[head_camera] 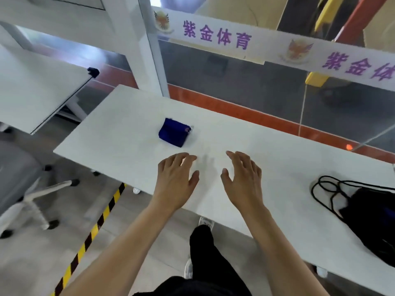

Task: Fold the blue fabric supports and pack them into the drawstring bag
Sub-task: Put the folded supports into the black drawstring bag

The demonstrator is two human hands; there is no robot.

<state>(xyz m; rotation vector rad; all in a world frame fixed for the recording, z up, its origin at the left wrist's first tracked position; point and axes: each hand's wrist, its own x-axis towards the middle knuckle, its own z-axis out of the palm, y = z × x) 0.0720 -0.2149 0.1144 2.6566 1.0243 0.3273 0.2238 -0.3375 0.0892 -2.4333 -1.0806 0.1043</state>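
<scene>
- Far left: grey office chair [19, 184] on the floor beside the white table [128, 129]; a black-and-yellow striped tape line [94, 231] runs along the floor under the table's near edge.
- Blue fabric support [174, 132]: lies folded into a compact block on the table, towards its far-left part, just beyond the hands and touching neither.
- Left hand [176, 180]: palm down over the table, fingers spread and slightly curled, holding nothing.
- Right hand [243, 180]: likewise palm down, fingers apart, holding nothing; a bare gap of tabletop lies between the two hands.
- Whether either palm touches the surface: cannot tell.
- Right end of table: black drawstring bag [372, 218] lying slumped, its cord [327, 189] looped loose on the tabletop on the bag's left; well apart from the support.
- Behind the table: glass partition with a white banner [267, 48] bearing purple characters.
</scene>
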